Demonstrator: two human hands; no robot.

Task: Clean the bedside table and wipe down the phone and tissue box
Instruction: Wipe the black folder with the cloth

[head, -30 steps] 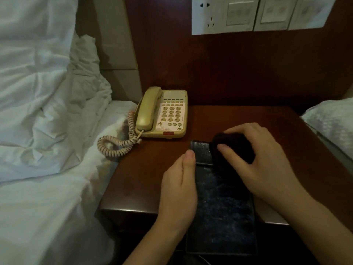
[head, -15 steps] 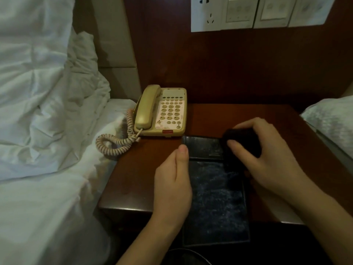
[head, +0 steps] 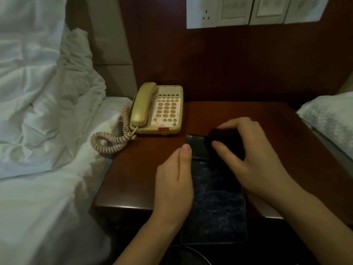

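A flat black tissue box [head: 215, 203] lies on the dark wooden bedside table [head: 145, 165], its near end sticking out over the table's front edge. My right hand [head: 254, 159] grips a dark cloth [head: 225, 138] and presses it on the far end of the box. Along the box's left edge rests my left hand [head: 173, 184], fingers straight and thumb pointing away from me. A beige corded phone [head: 160, 109] sits at the table's back left, handset on its cradle, with neither hand touching it.
The phone's coiled cord [head: 110, 140] hangs off the table's left edge onto the white bedding [head: 38, 131]. A pale pillow [head: 332, 119] lies past the right edge. Wall sockets and switches [head: 248, 10] are mounted on the wood panel behind.
My right hand has slid the cloth along the far end of the box, first to the right, then back to the left. My left hand has stayed against the box's left edge.
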